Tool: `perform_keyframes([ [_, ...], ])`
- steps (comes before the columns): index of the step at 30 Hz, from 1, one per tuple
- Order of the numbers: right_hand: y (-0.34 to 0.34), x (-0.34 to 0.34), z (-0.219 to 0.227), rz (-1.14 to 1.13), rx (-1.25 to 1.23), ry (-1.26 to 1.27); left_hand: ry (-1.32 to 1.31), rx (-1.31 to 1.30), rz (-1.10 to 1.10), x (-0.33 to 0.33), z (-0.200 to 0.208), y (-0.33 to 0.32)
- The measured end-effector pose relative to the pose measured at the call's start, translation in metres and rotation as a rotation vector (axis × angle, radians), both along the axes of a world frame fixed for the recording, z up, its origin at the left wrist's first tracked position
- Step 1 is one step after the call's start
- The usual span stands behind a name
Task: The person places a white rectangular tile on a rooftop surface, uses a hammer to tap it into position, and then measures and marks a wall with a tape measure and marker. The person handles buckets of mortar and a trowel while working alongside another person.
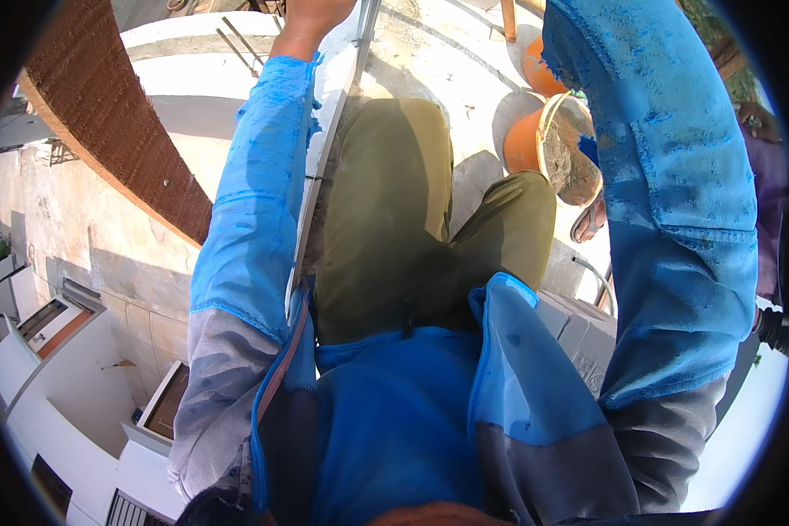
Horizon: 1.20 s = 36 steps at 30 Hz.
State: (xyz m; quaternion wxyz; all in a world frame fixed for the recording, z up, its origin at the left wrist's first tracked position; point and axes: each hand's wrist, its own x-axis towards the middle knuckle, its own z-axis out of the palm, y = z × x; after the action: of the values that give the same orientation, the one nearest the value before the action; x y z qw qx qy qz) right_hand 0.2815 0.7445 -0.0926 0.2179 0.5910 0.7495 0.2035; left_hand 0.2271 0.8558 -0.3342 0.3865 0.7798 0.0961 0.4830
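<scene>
My left hand [317, 12] reaches forward at the top edge, where the picture cuts off its fingers; what it holds, if anything, is hidden. Just right of that hand and sleeve runs a long, narrow pale strip with a straight edge [340, 92]. My right arm, in a frayed blue sleeve [666, 175], stretches forward too, and its hand lies beyond the top of the frame. Between the arms are my olive trousers [386, 193], legs bent. An orange bucket [523, 145] with grey mortar-like material [572, 158] inside tilts beside my right sleeve.
A rough brown wooden beam [118, 114] slants along the left. Thin rods [239, 48] stick up near my left hand. A second orange bucket [542, 68] stands farther off. Grey blocks [579, 337] lie by my right hip. Another person's sandaled foot [590, 221] and hand [757, 121] show at right. Buildings [88, 386] lie far below left.
</scene>
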Motion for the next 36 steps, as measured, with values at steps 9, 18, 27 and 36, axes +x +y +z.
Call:
perform_keyframes([
  [9, -0.009, 0.014, -0.016, 0.147, 0.202, -0.025, -0.071, -0.067, -0.187, 0.001, 0.014, -0.008],
  [18, -0.08, 0.062, -0.073, 0.417, 0.838, 0.561, -0.195, 0.061, -0.093, 0.008, 0.01, 0.0],
  [27, -0.086, 0.03, -0.238, -0.25, 1.062, 1.329, -0.155, 0.089, -0.051, -0.001, 0.008, 0.009],
  [36, -0.049, 0.016, -0.245, -0.077, 1.111, 1.308, -0.1, 0.079, -0.046, -0.006, 0.007, 0.008],
])
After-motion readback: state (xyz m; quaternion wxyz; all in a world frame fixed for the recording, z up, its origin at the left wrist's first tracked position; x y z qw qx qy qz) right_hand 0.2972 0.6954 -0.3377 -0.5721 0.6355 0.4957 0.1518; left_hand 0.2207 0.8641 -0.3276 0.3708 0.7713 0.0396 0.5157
